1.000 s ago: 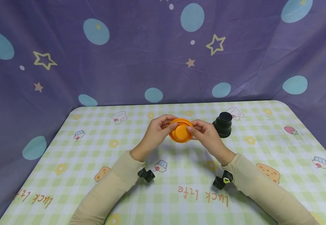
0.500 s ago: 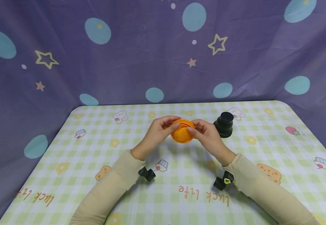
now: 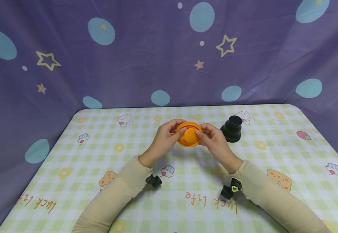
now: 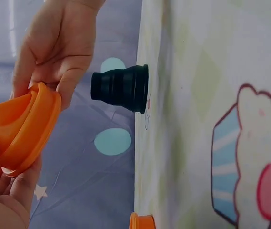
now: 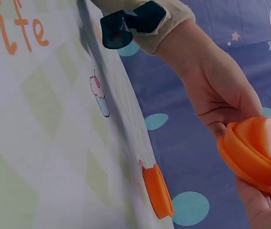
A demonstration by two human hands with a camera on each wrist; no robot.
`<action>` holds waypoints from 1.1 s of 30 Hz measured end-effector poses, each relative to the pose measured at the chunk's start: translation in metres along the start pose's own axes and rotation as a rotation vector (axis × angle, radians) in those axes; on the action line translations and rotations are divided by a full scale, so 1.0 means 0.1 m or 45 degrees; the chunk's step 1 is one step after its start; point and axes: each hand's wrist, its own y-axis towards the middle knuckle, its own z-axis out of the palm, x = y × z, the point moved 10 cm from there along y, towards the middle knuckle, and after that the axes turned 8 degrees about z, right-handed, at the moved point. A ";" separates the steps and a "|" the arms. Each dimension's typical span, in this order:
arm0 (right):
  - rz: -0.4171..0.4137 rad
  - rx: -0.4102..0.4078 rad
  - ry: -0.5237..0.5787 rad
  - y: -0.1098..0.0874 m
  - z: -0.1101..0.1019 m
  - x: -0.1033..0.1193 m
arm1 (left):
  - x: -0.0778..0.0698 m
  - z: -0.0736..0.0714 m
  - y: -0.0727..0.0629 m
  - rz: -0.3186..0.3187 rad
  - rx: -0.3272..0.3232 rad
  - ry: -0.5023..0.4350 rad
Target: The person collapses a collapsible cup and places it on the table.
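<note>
printed cupcake at far left (image 3: 83, 138): on the table (image 3: 148, 213), well left of the left grip. left sleeve (image 3: 113, 197): beige, reaching from the near edge to the wrist below the left grip. left wrist camera (image 3: 156, 182): black, at the cuff, on the near side of the left grip.

left grip (image 3: 163, 136): bare hand, clamped on the left side of the orange cup (image 3: 190, 134), thumb on the face turned toward the person. second orange piece (image 5: 158, 192): low and rimmed, resting on the table beyond the left grip; the head view shows little of it.

orange cup: between the two grips, held above the table, apart from it. its middle bulges unevenly out of a wider, stepped rim.

right grip (image 3: 214, 137): bare hand, clamped on the cup's right side, thumb likewise on the near face. right wrist camera (image 3: 228, 192): black, on the near side of the right grip. dark stepped cup (image 3: 231, 129): upright, wide end on the table, just right of and beyond the right grip. right sleeve (image 3: 279, 194): beige, below and right of the right grip. printed strawberry (image 3: 303, 135): well right of the right grip.
</note>
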 end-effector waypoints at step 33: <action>0.003 0.038 -0.043 -0.03 0.05 -0.01 | -0.09 -0.02 -0.02 0.081 -0.033 0.203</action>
